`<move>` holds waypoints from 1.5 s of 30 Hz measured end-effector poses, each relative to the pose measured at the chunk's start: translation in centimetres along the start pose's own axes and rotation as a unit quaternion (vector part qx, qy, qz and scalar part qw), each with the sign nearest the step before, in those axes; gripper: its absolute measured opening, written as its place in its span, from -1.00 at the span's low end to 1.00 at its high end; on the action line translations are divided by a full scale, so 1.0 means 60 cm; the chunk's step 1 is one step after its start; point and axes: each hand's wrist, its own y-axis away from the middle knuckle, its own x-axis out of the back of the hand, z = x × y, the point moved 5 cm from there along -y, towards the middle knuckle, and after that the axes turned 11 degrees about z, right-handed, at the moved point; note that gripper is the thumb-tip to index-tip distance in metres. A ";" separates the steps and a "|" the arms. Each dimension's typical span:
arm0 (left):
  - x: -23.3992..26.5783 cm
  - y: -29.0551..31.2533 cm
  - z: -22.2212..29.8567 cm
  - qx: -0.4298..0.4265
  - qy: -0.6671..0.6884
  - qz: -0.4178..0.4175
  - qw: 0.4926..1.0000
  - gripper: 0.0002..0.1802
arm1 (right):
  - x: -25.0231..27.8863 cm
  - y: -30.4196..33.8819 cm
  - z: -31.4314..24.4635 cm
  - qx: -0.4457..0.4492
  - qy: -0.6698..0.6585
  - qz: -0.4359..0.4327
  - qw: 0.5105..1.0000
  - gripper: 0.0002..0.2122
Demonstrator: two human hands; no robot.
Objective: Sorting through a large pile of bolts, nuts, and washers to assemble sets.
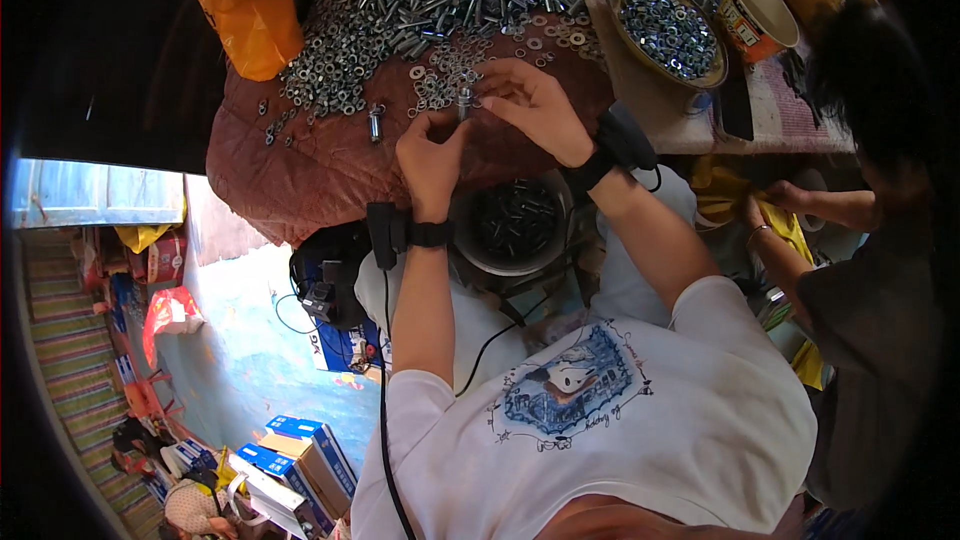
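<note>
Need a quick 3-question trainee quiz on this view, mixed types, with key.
1. True or false: the orange bag is on the picture's right of the paper tub.

2. Multiple choice: what does the left hand hold?
a) a pair of scissors
b) a metal fastener
c) a plastic bottle

3. Fill in: the lone metal piece to the left of that hand rests on a reddish-brown ____.

Key:
1. False; the bag is at upper left, the tub at upper right.
2. b
3. cloth
</note>
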 end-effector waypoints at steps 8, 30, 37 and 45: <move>0.001 0.011 -0.002 -0.022 -0.035 -0.028 0.999 -0.78 | -0.003 0.005 -0.024 0.124 0.308 -0.064 0.941 -0.75; 0.007 -0.023 0.004 0.040 0.043 -0.074 0.995 -0.80 | 0.099 -0.187 0.039 0.227 0.520 0.114 0.816 -0.77; 0.035 -0.027 0.002 0.034 0.016 -0.047 0.998 -0.83 | 0.086 -0.243 0.033 0.206 0.566 0.067 0.795 -0.77; 0.059 -0.019 0.007 0.012 0.040 -0.037 0.998 -0.77 | 0.013 -0.083 -0.049 0.266 0.371 0.169 0.873 -0.86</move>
